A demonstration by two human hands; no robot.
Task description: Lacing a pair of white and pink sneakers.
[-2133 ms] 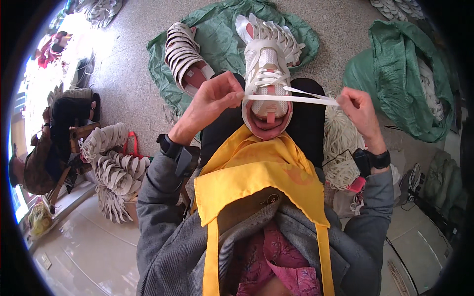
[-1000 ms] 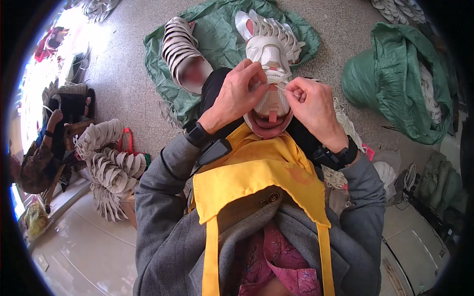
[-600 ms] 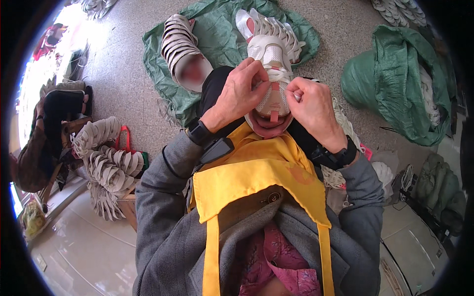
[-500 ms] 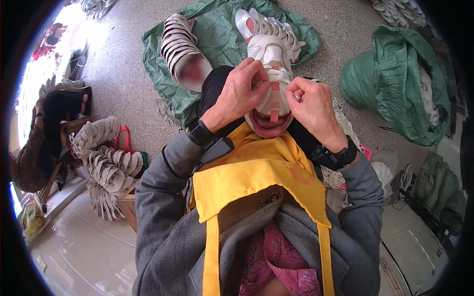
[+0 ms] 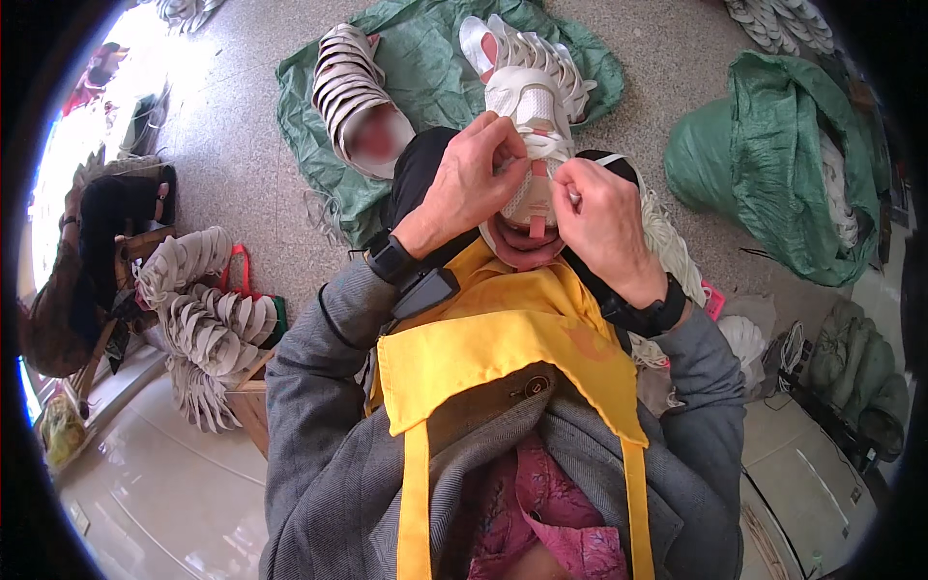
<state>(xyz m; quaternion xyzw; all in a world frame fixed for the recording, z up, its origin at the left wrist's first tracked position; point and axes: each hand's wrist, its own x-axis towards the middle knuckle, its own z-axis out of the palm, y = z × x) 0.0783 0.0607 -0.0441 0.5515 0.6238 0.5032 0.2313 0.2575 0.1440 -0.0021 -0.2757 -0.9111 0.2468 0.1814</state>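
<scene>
A white and pink shoe upper point(image 5: 531, 208) lies over my lap, its toe pointing away from me and its pink-lined opening toward me. White shoelace point(image 5: 548, 147) crosses its front. My left hand point(image 5: 464, 184) is closed in a pinch at the left eyelet edge, seemingly on the lace, though the fingertips partly hide it. At the right eyelet edge my right hand point(image 5: 611, 227) is closed, with a bit of white lace showing between thumb and fingers. Just beyond the toe, a row of nested white uppers point(image 5: 561, 72) lies on a green sack point(image 5: 435, 58).
Another stack of uppers point(image 5: 353, 82) rests at the sack's left. A full green sack point(image 5: 715, 159) stands at the right. More uppers point(image 5: 208, 319) are piled on the left by a wooden stool point(image 5: 249, 411). A bundle of white laces point(image 5: 672, 246) hangs beside my right knee.
My right hand has shifted left, closer over the shoe upper's right eyelet edge. A strand of lace now shows past its knuckles. My left hand stays nearly still.
</scene>
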